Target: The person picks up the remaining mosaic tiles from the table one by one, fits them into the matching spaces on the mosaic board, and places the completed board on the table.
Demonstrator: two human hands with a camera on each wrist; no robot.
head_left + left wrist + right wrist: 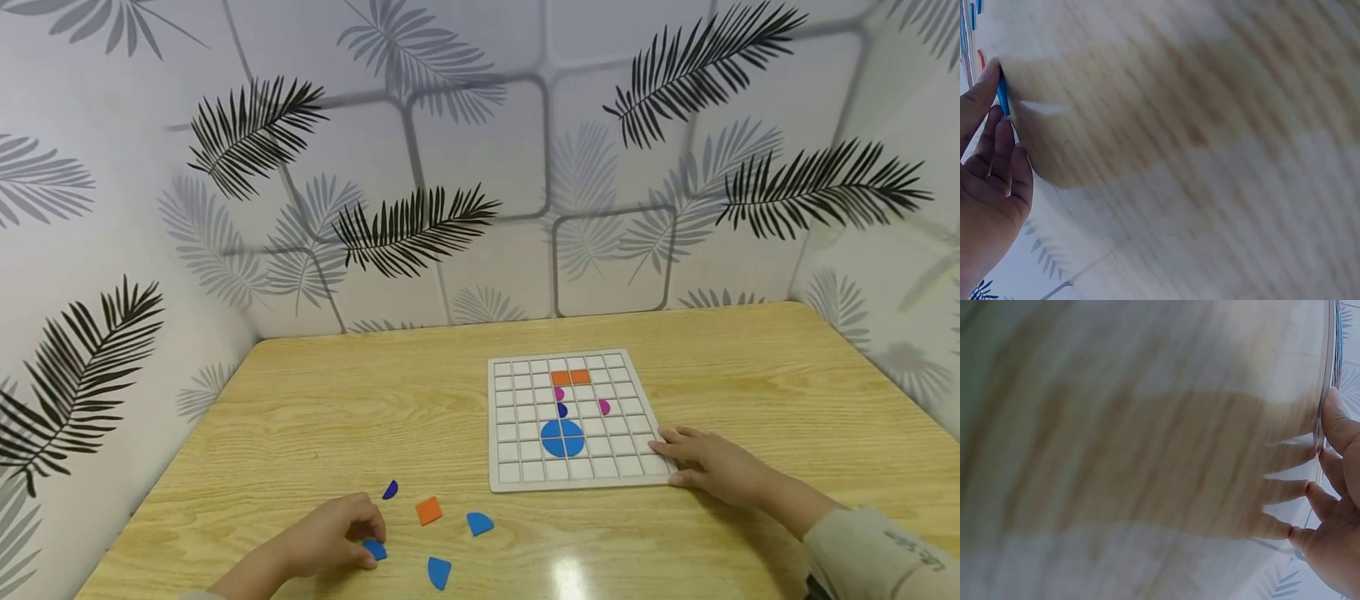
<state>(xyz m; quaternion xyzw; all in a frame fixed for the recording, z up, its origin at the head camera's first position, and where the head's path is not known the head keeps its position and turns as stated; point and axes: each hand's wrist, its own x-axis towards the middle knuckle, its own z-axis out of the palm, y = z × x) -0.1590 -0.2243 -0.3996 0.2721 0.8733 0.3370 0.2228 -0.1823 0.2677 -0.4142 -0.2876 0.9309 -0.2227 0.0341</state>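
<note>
My left hand (335, 535) pinches a blue quarter-circle piece (374, 549) between thumb and fingertips, low over the table. The same blue piece (1002, 92) appears edge-on at the fingertips in the left wrist view. My right hand (712, 467) rests at the right front corner of a white grid board (532, 472), its fingers spread along the edge. In the right wrist view, the right hand (1335, 506) has its thumb and fingertips at the board's edge. On the board lie two orange squares (571, 377), blue quarter-circles (562, 438) forming a disc, and small magenta and dark blue half-circles.
Around the left hand lie a dark blue half-circle (391, 490), an orange square (429, 511) and two more blue quarter-circles, one of them a blue piece (479, 523) nearer the board. The wooden table (360, 400) meets a leaf-patterned wall (495, 258) behind.
</note>
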